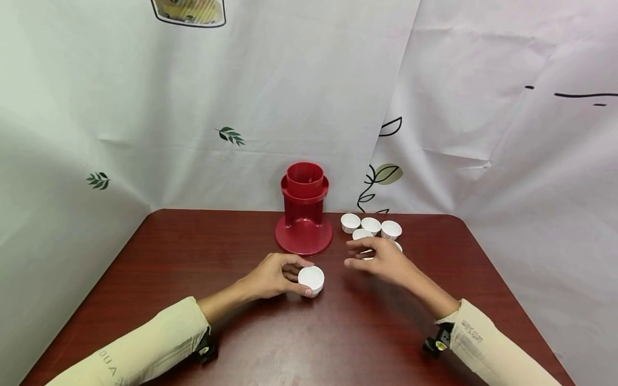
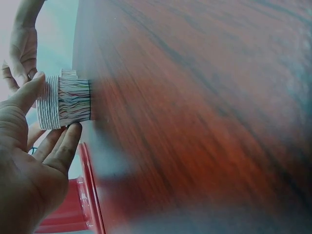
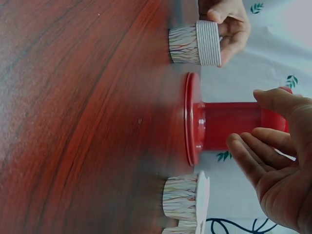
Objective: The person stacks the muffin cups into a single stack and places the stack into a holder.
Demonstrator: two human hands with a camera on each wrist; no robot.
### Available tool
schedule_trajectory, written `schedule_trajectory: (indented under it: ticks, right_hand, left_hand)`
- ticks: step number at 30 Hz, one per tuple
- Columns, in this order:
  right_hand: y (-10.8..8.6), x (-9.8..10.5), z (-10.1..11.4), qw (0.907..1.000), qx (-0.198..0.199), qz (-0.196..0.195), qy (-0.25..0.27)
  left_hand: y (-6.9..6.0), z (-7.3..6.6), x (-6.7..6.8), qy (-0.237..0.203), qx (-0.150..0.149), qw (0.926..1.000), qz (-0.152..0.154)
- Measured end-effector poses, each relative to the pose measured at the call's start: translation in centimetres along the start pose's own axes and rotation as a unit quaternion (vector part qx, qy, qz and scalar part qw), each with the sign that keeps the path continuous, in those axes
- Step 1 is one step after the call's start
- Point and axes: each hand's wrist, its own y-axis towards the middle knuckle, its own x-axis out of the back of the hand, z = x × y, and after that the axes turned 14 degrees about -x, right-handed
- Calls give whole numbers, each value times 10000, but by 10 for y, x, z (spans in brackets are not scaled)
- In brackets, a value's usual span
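My left hand [image 1: 275, 276] grips a stack of white paper cups [image 1: 311, 279] between thumb and fingers, near the middle of the table. In the left wrist view the nested rims of this stack [image 2: 74, 100] show, with wavy coloured lines on the side, and its base is at the tabletop. My right hand [image 1: 381, 260] hovers in front of the other cups with its fingers spread and nothing between them. Several white cups [image 1: 370, 225] stand at the back right; that hand partly hides the nearest ones. The right wrist view shows the right hand [image 3: 278, 161] holding nothing.
A red holder [image 1: 304, 233] with a round base and a tube-like top stands at the back centre of the dark wooden table [image 1: 193, 241]. White cloth [image 1: 270, 80] with leaf prints hangs behind and at both sides.
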Motion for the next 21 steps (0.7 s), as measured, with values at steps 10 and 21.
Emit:
schedule_trajectory:
  ticks: [10,21]
  right_hand:
    - [-1,8,-8,9997,-147,-197,96]
    - [-2,22,-16,9985,-355,-403,-46]
  left_hand:
    - [2,-2,1,-48,88,9999,-32]
    - [4,0,3,-44,149,9999,35]
